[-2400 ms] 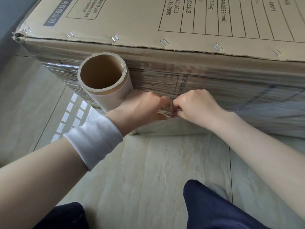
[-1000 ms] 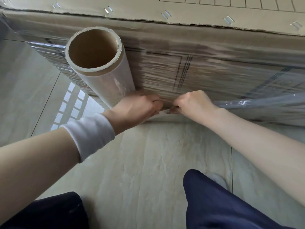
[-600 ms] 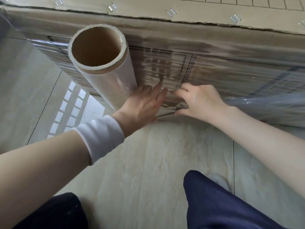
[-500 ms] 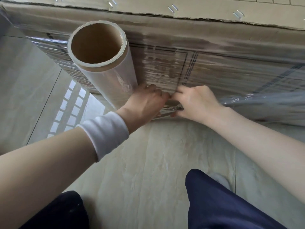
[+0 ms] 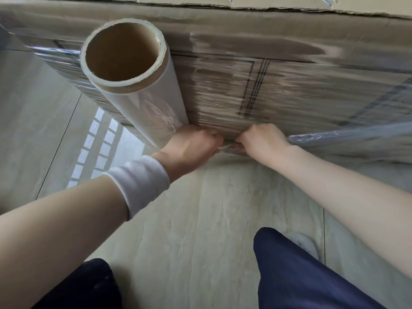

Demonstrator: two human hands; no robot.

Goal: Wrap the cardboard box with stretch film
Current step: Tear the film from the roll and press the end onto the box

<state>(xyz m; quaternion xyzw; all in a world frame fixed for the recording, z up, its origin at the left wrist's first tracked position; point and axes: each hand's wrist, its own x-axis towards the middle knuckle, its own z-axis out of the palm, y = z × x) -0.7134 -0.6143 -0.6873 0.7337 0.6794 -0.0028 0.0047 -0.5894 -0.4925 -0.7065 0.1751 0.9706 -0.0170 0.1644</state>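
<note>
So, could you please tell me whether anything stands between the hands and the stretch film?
Nothing visible does: the left hand and right hand both pinch the bunched stretch film low against the cardboard box, beside the roll.

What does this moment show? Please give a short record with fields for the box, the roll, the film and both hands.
box: cardboard box, side covered with film layers
roll: film roll, on end on the floor, beside the box
film: stretch film, bunched strand from the right to the hands
left hand: left hand pinches the strand; white wristband on wrist
right hand: right hand pinches the strand, near the left hand
</note>
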